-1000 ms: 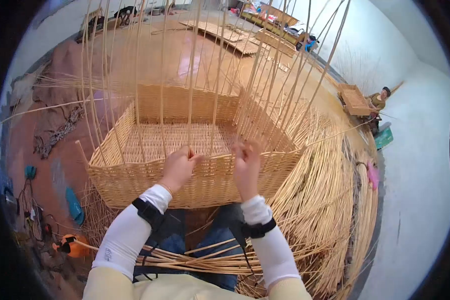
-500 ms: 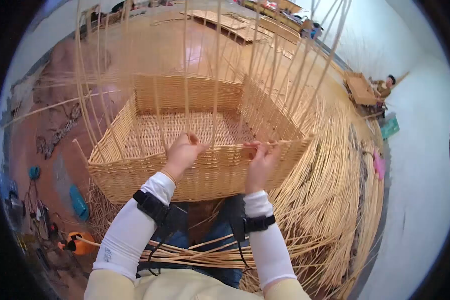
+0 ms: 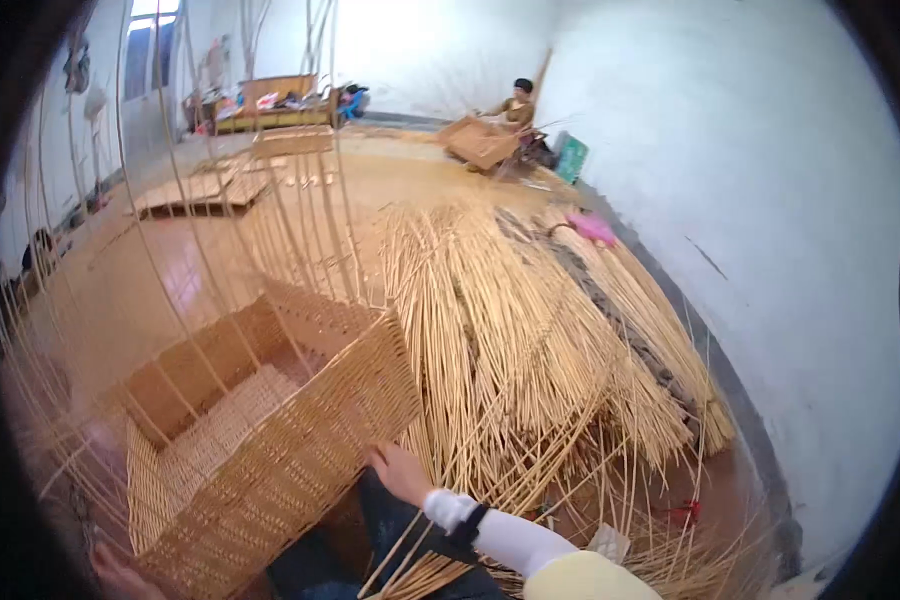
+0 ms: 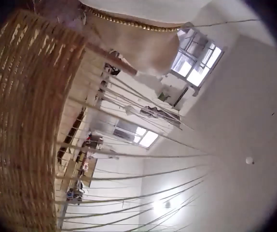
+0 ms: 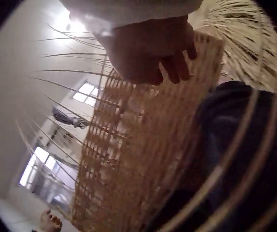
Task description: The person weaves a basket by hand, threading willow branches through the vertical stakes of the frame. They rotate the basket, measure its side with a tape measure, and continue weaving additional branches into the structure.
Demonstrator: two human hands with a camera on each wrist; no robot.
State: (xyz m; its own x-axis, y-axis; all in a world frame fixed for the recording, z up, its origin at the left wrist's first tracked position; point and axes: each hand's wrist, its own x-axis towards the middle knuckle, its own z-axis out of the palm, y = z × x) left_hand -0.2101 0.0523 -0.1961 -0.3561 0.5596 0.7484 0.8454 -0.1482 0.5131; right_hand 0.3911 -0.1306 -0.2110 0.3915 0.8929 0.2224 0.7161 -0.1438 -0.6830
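Note:
A woven wicker basket (image 3: 300, 450) sits tilted over the person's lap, tall upright rods (image 3: 185, 240) rising from its rim. The right hand (image 3: 400, 474) is at the outer wall near the right lower corner. In the right wrist view its loosely bent fingers (image 5: 174, 70) rest against the weave. At the lower left of the head view the left hand (image 3: 120, 575) is blurred and partly cut off beside the near left corner. A short thick stick (image 4: 112, 59) crosses that hand in the left wrist view; I cannot tell whether the fingers hold it.
A broad pile of loose willow rods (image 3: 510, 340) spreads over the floor at right, a pink cloth (image 3: 592, 228) on it. More rods (image 3: 430, 575) lie across the lap. Another person (image 3: 518, 108) sits by the far wall with a basket (image 3: 480, 143). Flat woven panels (image 3: 205, 190) lie farther back.
The head view has swung right. The basket has turned and tilted; the left hand has gone from the rim to the near left corner, the right hand from the rim to the outer wall.

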